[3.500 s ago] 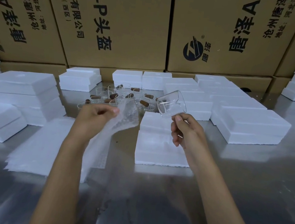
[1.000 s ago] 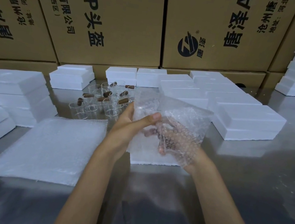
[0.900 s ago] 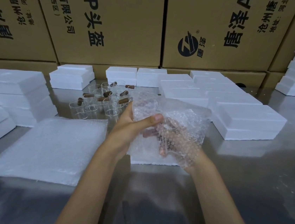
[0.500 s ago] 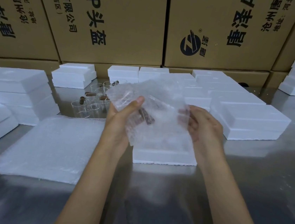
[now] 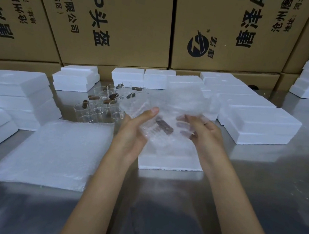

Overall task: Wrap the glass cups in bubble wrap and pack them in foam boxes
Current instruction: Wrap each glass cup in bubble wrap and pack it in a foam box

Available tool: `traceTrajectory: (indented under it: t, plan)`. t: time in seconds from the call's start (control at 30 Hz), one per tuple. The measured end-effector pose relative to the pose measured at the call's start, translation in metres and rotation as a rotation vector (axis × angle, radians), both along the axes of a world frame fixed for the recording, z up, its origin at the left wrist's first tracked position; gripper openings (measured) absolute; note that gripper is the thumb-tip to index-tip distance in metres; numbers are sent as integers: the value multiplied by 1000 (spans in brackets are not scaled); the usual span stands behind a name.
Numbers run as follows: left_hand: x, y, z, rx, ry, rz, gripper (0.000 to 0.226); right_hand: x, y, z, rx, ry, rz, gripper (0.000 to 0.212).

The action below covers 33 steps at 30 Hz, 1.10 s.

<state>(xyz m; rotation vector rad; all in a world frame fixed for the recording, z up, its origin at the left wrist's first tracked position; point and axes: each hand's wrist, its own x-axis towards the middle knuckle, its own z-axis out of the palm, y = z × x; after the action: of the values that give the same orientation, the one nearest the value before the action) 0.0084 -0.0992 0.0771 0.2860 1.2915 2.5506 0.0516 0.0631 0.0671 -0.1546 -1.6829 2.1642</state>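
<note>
Now the left hand (image 5: 134, 132) and right hand (image 5: 204, 131) grip bubble wrap (image 5: 172, 107) around one glass cup (image 5: 163, 126) mid-frame, wrapping half-done, while bare cups (image 5: 101, 105) wait upper left, boxing ahead.

Glossy, reflective metal tabletop (image 5: 255, 205); matt white foam boxes (image 5: 258, 126), grainy at the edges; clear, crinkled plastic bubble wrap (image 5: 182, 104); transparent glass cups (image 5: 96, 110); matt brown cardboard cartons (image 5: 132, 18) at the far side.

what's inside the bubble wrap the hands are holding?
Through the bubble wrap, held by the left hand and right hand, a brown handle shows. The glass cup's body is too blurred by the wrap to make out.
</note>
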Motion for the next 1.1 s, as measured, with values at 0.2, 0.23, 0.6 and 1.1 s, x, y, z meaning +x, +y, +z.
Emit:
traceTrajectory:
  t: [0.2,0.23,0.6,1.1]
  plan:
    - [7,-1,-4,-345,148,-177,45,2,5,5,-95,-53,-124,19]
    - [8,-3,-2,-402,176,-206,41,3,5,6,-55,-61,-144,22]
    - [15,-15,5,-975,444,-316,59,6,1,0,359,-95,-191,27]
    - [15,-12,-1,-1012,544,-352,43,5,5,-7,596,-254,50,27]
